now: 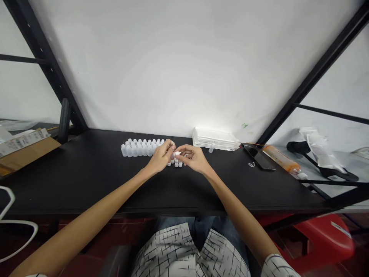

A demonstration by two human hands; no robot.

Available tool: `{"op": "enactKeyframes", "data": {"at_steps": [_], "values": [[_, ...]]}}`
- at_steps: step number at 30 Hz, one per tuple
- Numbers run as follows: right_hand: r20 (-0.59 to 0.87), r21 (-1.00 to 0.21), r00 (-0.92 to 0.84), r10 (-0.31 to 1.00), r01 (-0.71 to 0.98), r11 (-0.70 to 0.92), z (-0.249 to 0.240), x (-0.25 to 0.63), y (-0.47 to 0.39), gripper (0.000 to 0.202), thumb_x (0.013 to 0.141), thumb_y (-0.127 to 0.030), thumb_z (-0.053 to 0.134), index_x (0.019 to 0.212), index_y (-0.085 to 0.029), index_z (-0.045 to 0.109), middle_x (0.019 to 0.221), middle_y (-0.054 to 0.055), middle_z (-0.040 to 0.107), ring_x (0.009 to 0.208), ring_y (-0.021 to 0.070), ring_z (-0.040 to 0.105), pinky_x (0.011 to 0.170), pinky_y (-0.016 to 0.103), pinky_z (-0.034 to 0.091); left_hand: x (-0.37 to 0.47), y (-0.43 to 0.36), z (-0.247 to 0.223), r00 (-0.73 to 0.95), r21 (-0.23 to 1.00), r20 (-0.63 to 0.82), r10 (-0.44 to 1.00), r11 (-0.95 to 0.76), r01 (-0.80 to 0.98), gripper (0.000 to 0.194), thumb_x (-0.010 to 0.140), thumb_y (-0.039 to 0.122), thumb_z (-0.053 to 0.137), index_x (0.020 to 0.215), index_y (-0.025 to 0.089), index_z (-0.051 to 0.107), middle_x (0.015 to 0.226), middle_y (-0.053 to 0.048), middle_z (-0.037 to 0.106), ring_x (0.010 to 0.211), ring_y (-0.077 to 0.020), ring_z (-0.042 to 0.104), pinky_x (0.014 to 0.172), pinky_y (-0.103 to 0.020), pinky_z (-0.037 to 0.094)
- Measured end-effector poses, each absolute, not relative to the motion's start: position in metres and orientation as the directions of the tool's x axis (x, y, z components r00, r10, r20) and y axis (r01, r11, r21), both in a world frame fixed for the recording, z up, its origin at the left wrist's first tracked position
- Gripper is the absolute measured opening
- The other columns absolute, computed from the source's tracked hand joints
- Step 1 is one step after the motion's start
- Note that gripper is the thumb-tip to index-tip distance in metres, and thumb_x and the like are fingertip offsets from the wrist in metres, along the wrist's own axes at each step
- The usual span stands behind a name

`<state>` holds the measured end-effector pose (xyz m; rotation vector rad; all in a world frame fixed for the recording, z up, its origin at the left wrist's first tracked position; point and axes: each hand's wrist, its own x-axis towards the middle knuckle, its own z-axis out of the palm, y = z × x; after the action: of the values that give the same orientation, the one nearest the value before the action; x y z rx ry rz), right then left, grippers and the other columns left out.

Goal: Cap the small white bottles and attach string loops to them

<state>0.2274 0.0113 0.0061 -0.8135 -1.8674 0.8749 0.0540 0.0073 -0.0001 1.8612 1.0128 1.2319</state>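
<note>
My left hand (160, 158) and my right hand (194, 157) meet over the black table (86, 181), fingers pinched together around a small white bottle (174, 154). Which hand bears it I cannot tell for sure; both touch it. Just behind my left hand stand rows of several small white bottles (140, 147). A few small white caps or bottles (176, 163) lie on the table under my fingertips.
A stack of white trays (215, 139) sits at the back with one lone bottle (211, 147) in front. A cardboard box (24, 148) is at the left. An orange tube (281, 157), a black tool (317, 159) and a plastic bag (318, 146) lie right. A red stool (323, 238) stands below.
</note>
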Motion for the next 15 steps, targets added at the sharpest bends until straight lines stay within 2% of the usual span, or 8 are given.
{"op": "enactKeyframes", "data": {"at_steps": [3, 8, 10, 12, 15], "values": [[0.409, -0.841, -0.391, 0.824, 0.19, 0.507, 0.003, 0.228, 0.014, 0.034, 0.079, -0.049, 0.068, 0.088, -0.017, 0.069, 0.07, 0.003, 0.067, 0.058, 0.0137, 0.063, 0.049, 0.023, 0.047, 0.053, 0.005, 0.0, 0.244, 0.83, 0.419, 0.874, -0.478, 0.288, 0.02, 0.095, 0.038, 0.041, 0.087, 0.021, 0.045, 0.066, 0.004, 0.046, 0.055, -0.0113, 0.05, 0.05, -0.021, 0.041], [0.423, -0.757, -0.405, 0.811, 0.335, 0.562, 0.002, 0.228, 0.013, 0.048, 0.089, -0.055, 0.055, 0.059, -0.018, 0.058, 0.052, -0.002, 0.056, 0.049, 0.0096, 0.054, 0.052, 0.022, 0.045, 0.055, 0.005, -0.002, 0.276, 0.802, 0.426, 0.861, -0.501, 0.325, 0.017, 0.095, 0.035, 0.041, 0.088, 0.021, 0.046, 0.064, 0.004, 0.045, 0.055, -0.0122, 0.05, 0.051, -0.022, 0.041], [0.444, -0.753, -0.399, 0.803, 0.319, 0.575, 0.006, 0.229, 0.011, 0.042, 0.089, -0.052, 0.055, 0.067, -0.018, 0.062, 0.057, -0.001, 0.059, 0.05, 0.0091, 0.054, 0.053, 0.022, 0.045, 0.056, 0.006, -0.001, 0.272, 0.806, 0.424, 0.864, -0.497, 0.321, 0.017, 0.094, 0.036, 0.041, 0.088, 0.021, 0.046, 0.065, 0.004, 0.046, 0.055, -0.0122, 0.05, 0.051, -0.022, 0.041], [0.444, -0.793, -0.393, 0.805, 0.246, 0.558, 0.01, 0.229, 0.009, 0.032, 0.085, -0.05, 0.062, 0.083, -0.018, 0.066, 0.066, -0.001, 0.063, 0.052, 0.0096, 0.056, 0.051, 0.022, 0.046, 0.056, 0.006, 0.0, 0.255, 0.815, 0.425, 0.868, -0.49, 0.309, 0.019, 0.094, 0.038, 0.041, 0.087, 0.021, 0.045, 0.066, 0.004, 0.046, 0.055, -0.0121, 0.05, 0.05, -0.022, 0.041], [0.4, -0.858, -0.404, 0.823, 0.151, 0.492, 0.013, 0.229, 0.008, 0.036, 0.075, -0.049, 0.072, 0.091, -0.018, 0.066, 0.071, 0.001, 0.064, 0.054, 0.0116, 0.058, 0.046, 0.023, 0.047, 0.055, 0.006, 0.0, 0.241, 0.815, 0.434, 0.868, -0.492, 0.305, 0.022, 0.095, 0.04, 0.041, 0.084, 0.021, 0.044, 0.066, 0.004, 0.044, 0.055, -0.0116, 0.049, 0.05, -0.022, 0.04]]}}
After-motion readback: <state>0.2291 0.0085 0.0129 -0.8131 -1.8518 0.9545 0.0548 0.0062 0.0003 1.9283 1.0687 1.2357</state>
